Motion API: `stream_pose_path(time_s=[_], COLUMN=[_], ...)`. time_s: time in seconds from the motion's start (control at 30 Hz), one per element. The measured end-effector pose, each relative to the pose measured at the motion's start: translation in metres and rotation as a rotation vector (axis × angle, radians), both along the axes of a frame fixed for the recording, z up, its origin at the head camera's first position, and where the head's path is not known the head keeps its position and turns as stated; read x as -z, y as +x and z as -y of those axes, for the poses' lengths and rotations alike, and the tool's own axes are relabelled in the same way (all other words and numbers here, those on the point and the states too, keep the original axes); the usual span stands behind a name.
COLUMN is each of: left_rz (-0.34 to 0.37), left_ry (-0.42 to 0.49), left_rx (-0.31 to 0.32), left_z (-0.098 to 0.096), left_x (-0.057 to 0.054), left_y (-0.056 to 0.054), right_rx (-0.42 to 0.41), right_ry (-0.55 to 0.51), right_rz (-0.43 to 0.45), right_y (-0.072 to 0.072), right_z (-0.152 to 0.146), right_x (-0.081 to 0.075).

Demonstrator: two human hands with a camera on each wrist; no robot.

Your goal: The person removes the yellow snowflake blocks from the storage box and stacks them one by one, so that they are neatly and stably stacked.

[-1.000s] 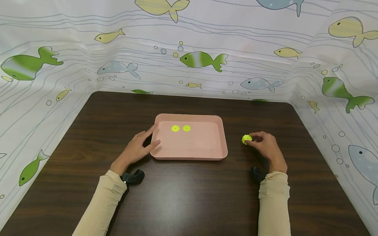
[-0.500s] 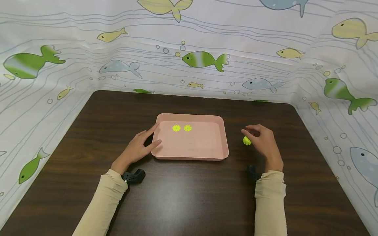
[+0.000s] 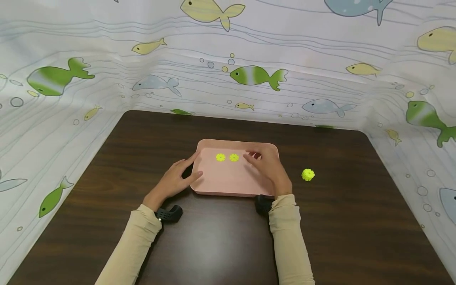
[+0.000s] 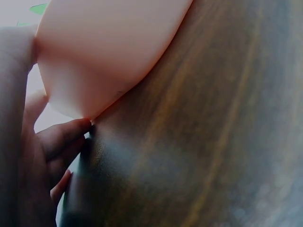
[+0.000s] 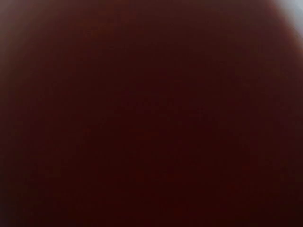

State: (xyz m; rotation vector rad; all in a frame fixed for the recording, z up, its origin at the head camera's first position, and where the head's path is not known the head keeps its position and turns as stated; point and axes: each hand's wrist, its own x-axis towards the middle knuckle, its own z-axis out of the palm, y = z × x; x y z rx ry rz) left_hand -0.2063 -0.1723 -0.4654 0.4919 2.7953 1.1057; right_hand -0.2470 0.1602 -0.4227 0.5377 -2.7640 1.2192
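In the head view, my left hand (image 3: 173, 180) rests at the left side of a pink tray (image 3: 228, 186), thumb over the rim and fingers spread. The left wrist view has its fingertips touching the tray's edge (image 4: 118, 90). Two yellow notched discs (image 3: 220, 157) lie side by side at the tray's upper left. My right hand (image 3: 268, 164) is over the tray's right part, thumb and index tips close together just right of the second disc; I cannot tell whether they hold anything. The right wrist view is dark and blurred.
A small pile of yellow notched discs (image 3: 308, 174) sits on the dark wooden table (image 3: 342, 213), right of the tray. Black wrist cameras (image 3: 170, 214) are worn on both wrists. A white fish-print cloth (image 3: 199, 91) surrounds the table's back and sides.
My right hand has left the yellow pile and moved left over the tray. The left hand stays at the tray's left side. The head view has shifted slightly.
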Motion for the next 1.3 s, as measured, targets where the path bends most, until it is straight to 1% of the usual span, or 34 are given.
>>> stream_pose_path(time_s=[0.1,0.2,0.33,0.43,0.53,0.73,0.87,1.07,1.3], left_rz=[-0.004,-0.005,-0.008,-0.010,-0.017,-0.032,-0.036,-0.020,-0.007], left_ry=[0.005,0.011,0.013,0.008,0.007,0.009,0.008,-0.004,-0.001], left_rx=[0.008,0.008,0.006,0.001,-0.003,-0.004,-0.001,-0.001,-0.007], left_z=[-0.004,-0.004,-0.004,-0.004,-0.003,-0.002,-0.002,-0.002,-0.001], left_x=[0.000,-0.001,-0.004,-0.005,-0.005,-0.003,-0.002,-0.001,0.000], left_y=[0.000,-0.001,-0.003,-0.004,-0.004,-0.004,-0.004,-0.003,-0.002], right_rx=[-0.050,-0.086,-0.083,-0.066,-0.056,-0.046,-0.028,0.004,0.007], right_ry=[0.074,0.112,0.149,0.195,0.217,0.225,0.216,0.171,0.125], right_rz=[0.011,0.036,0.072,0.069,0.063,0.066,0.092,0.151,0.164], right_y=[-0.002,-0.002,-0.002,-0.003,-0.004,-0.004,-0.003,-0.002,-0.003], right_z=[0.015,0.026,0.034,0.037,0.038,0.039,0.040,0.041,0.042], right_x=[0.010,0.015,0.015,0.014,0.013,0.014,0.015,0.018,0.021])
